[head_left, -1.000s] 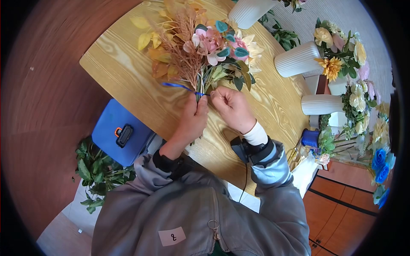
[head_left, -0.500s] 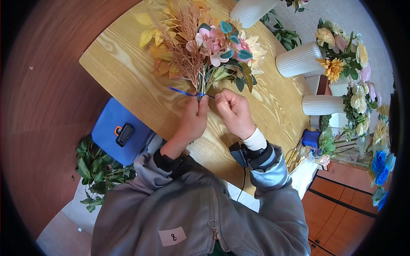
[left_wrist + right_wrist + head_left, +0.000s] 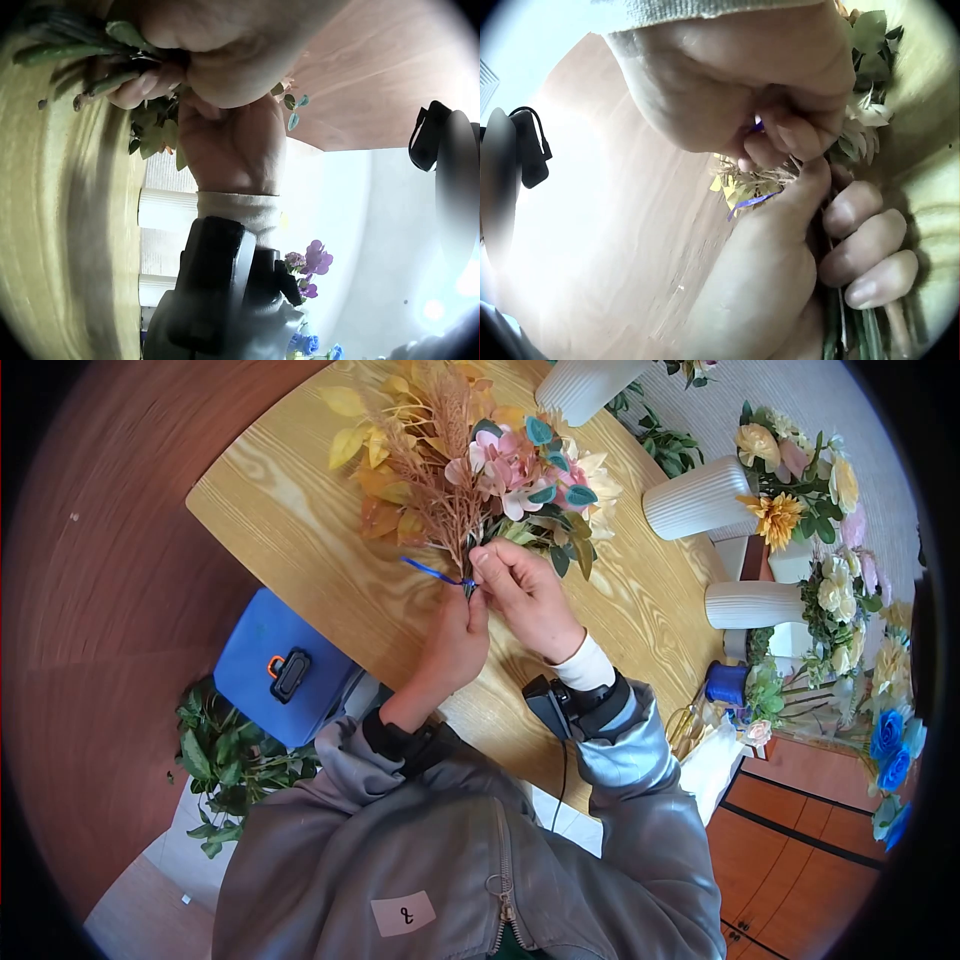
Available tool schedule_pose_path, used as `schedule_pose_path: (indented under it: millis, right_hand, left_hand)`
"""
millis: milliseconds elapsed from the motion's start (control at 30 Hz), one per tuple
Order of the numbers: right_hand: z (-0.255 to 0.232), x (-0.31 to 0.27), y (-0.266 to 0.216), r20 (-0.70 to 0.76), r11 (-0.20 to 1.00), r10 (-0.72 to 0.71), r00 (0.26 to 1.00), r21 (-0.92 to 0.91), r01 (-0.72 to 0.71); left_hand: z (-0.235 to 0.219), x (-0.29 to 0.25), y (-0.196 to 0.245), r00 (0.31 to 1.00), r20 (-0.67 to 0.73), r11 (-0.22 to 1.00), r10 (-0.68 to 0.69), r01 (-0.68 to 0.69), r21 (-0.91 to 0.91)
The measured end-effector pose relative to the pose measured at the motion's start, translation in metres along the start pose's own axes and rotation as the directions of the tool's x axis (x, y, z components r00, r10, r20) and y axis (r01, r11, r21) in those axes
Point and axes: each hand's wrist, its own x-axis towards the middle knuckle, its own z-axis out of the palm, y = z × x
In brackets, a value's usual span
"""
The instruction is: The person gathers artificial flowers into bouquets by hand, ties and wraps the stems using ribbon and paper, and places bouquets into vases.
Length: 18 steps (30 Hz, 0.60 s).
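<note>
A bouquet of artificial flowers, with pink blooms, yellow leaves and tan feathery grass, lies over the wooden table. My left hand grips its stems, the fingers wrapped round them in the right wrist view. A thin blue ribbon circles the stems just above that hand, one end sticking out to the left. Right at the binding, my right hand pinches the ribbon's other part; a bit of blue shows inside its curled fingers in the right wrist view. The left wrist view shows cut stem ends below the left hand.
White ribbed vases with flowers line the table's far right side. A blue ribbon spool stands near the right edge, by loose stems. Left of the table are a blue case and a leafy plant. A cable hangs from the right wrist camera.
My right hand first drew slightly away from the stems with the ribbon, then came back in to the binding, its fingertips now against the stems. The left hand keeps its grip.
</note>
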Motion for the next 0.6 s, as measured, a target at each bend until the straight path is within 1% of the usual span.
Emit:
schedule_pose_path:
  millis: [33, 67, 100, 133, 167, 200, 233, 267, 300, 333, 367, 400, 433, 467, 533, 567, 600]
  right_hand:
    - [0.001, 0.0, 0.002, -0.013, 0.999, 0.008, 1.0, -0.044, -0.009]
    - [0.003, 0.001, 0.002, -0.024, 0.996, 0.015, 1.0, -0.088, -0.017]
    - [0.005, 0.0, 0.0, -0.02, 0.996, 0.014, 1.0, -0.088, -0.015]
    - [0.008, -0.002, -0.003, -0.017, 0.972, -0.035, 0.999, -0.233, 0.03]
    - [0.01, -0.003, -0.008, -0.008, 0.925, -0.082, 0.997, -0.372, 0.073]
    - [0.01, -0.004, -0.016, -0.009, 0.925, -0.08, 0.997, -0.373, 0.071]
    - [0.01, -0.005, -0.027, 0.011, 0.862, -0.053, 0.999, -0.505, 0.051]
    - [0.01, -0.005, -0.032, 0.028, 0.779, -0.023, 0.999, -0.626, 0.036]
    - [0.009, -0.004, -0.03, 0.028, 0.779, -0.022, 0.999, -0.626, 0.035]
    - [0.008, -0.002, -0.025, 0.071, 0.674, -0.122, 0.99, -0.726, 0.135]
    - [0.007, -0.001, -0.021, 0.127, 0.547, -0.214, 0.968, -0.806, 0.227]
    - [0.008, 0.0, -0.02, 0.127, 0.547, -0.214, 0.969, -0.806, 0.227]
    - [0.009, 0.0, -0.02, 0.134, 0.486, -0.221, 0.966, -0.844, 0.228]
    - [0.01, 0.001, -0.019, 0.141, 0.422, -0.228, 0.963, -0.877, 0.228]
    - [0.01, 0.002, -0.016, 0.134, 0.425, -0.224, 0.965, -0.878, 0.221]
    - [0.01, 0.003, -0.014, 0.127, 0.428, -0.221, 0.967, -0.878, 0.213]
    - [0.008, 0.004, -0.011, 0.127, 0.428, -0.22, 0.967, -0.878, 0.213]
  left_hand:
    - [-0.002, -0.001, 0.009, 0.998, 0.041, 0.997, -0.054, 0.052, 0.051]
    - [-0.001, -0.001, 0.005, 0.998, 0.037, 0.997, -0.055, 0.053, 0.049]
    - [0.003, 0.001, -0.002, 0.998, -0.011, 0.998, 0.065, -0.065, -0.016]
    - [0.005, 0.002, -0.009, 0.982, -0.064, 0.98, 0.179, -0.184, -0.074]
    - [0.005, 0.003, -0.013, 0.982, -0.064, 0.98, 0.179, -0.183, -0.074]
    - [0.004, 0.005, -0.017, 0.981, -0.01, 0.978, 0.196, -0.196, -0.078]
    - [0.004, 0.006, -0.02, 0.976, 0.045, 0.974, 0.213, -0.208, -0.084]
    - [0.006, 0.005, -0.02, 0.976, 0.047, 0.974, 0.212, -0.208, -0.086]
    - [0.007, 0.005, -0.02, 0.979, 0.011, 0.975, 0.203, -0.201, -0.096]
    - [0.008, 0.004, -0.019, 0.981, -0.025, 0.975, 0.194, -0.195, -0.107]
    - [0.007, 0.004, -0.016, 0.981, -0.025, 0.975, 0.194, -0.195, -0.107]
    - [0.005, 0.003, -0.012, 0.981, -0.001, 0.979, 0.194, -0.194, -0.069]
    - [0.003, 0.003, -0.009, 0.981, 0.024, 0.981, 0.193, -0.193, -0.03]
    - [0.002, 0.003, -0.007, 0.981, 0.024, 0.981, 0.193, -0.192, -0.03]
    - [0.001, 0.003, -0.006, 0.993, 0.052, 0.994, 0.104, -0.102, -0.028]
    - [0.002, 0.003, -0.009, 0.993, 0.052, 0.994, 0.103, -0.102, -0.028]
    - [0.005, 0.004, -0.015, 0.987, 0.013, 0.986, 0.159, -0.159, -0.046]
